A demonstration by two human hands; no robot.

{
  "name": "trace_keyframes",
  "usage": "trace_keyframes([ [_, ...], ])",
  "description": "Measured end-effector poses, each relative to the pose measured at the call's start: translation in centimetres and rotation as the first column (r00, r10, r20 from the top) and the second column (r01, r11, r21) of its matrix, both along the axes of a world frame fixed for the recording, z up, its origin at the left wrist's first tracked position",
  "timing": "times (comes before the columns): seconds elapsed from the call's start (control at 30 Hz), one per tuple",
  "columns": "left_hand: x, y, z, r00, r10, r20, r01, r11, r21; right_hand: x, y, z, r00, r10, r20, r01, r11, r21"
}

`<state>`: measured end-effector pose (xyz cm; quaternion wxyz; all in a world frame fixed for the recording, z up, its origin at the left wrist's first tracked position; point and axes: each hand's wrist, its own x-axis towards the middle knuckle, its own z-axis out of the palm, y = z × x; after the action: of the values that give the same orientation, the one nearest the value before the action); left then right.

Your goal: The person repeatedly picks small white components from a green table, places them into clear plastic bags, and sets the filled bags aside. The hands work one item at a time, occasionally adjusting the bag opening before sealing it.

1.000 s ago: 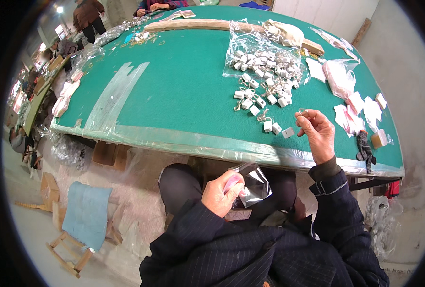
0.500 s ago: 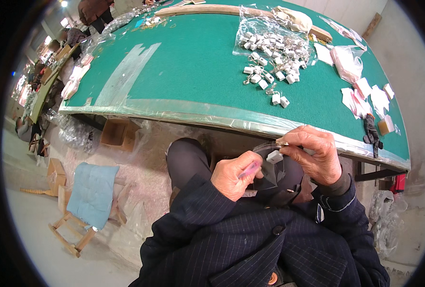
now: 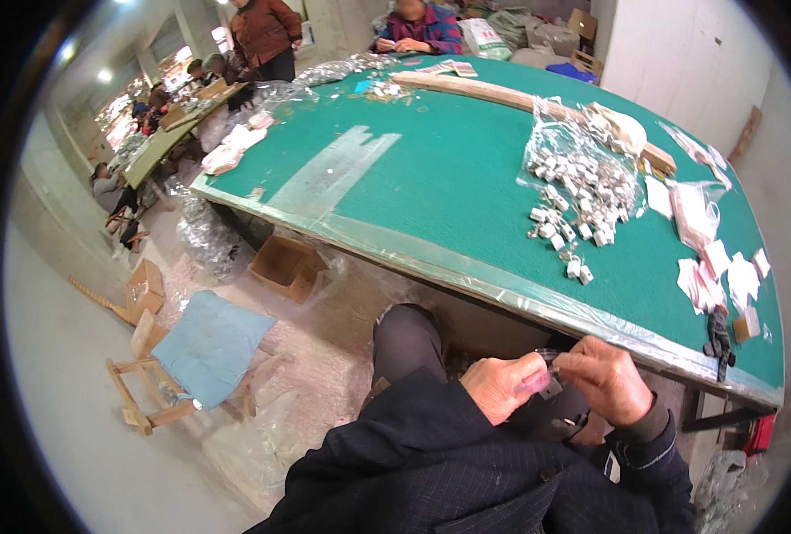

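Observation:
Above my lap, just off the table's near edge, my two hands work close together. My left hand (image 3: 505, 388) is closed, thumb pressed on the fingers, a pink-purple patch showing near the thumb; a clear plastic bag seems pinched in it, barely visible now. The fingers of my right hand (image 3: 611, 381) are pinched beside it, gripping the end of a small white block (image 3: 551, 389) that hangs between the hands. Its fittings are hidden by my fingers. Across the table lies a pile of similar white blocks (image 3: 600, 191) with metal bits, partly in an open clear bag (image 3: 547, 142).
The green table (image 3: 449, 178) has a tape-covered front edge and a long wooden bar (image 3: 467, 87). At its right lie white papers (image 3: 741, 280) and a dark glove (image 3: 718, 338). A blue-cushioned chair (image 3: 213, 347) and cardboard box (image 3: 286, 267) stand left. Other people sit and stand farther off.
The view has swung left and up, bringing a person across the table into sight. My hands have drawn together, and the white block and clear bag between them are now more hidden.

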<state>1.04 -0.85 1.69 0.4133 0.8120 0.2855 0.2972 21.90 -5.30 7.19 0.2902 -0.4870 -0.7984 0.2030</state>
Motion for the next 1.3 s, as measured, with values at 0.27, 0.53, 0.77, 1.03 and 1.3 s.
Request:
trace_keyframes([
  [0.27,0.0,-0.1,0.5,0.996,0.085,-0.032,-0.083,0.995,0.053,-1.8,0.0,0.6,0.999,0.017,0.046,-0.018,0.999,0.038],
  [0.53,0.1,-0.1,0.3,0.999,0.049,-0.018,-0.052,0.963,-0.265,-0.7,0.4,-0.2,0.979,0.126,0.162,-0.130,0.991,0.014],
  [0.77,0.0,0.6,0.3,1.000,0.022,-0.016,-0.026,0.959,-0.282,-1.7,1.0,-0.9,0.995,0.027,-0.101,-0.031,0.999,-0.031],
  [1.03,0.1,1.1,-1.1,0.987,-0.021,0.161,0.099,0.866,-0.491,-1.1,1.3,-2.4,0.969,-0.056,-0.240,0.025,0.991,-0.130],
  [1.3,0.6,1.1,-1.5,0.982,-0.016,0.190,0.101,0.890,-0.445,-0.8,1.1,-3.0,0.946,-0.089,-0.311,0.027,0.980,-0.199],
])
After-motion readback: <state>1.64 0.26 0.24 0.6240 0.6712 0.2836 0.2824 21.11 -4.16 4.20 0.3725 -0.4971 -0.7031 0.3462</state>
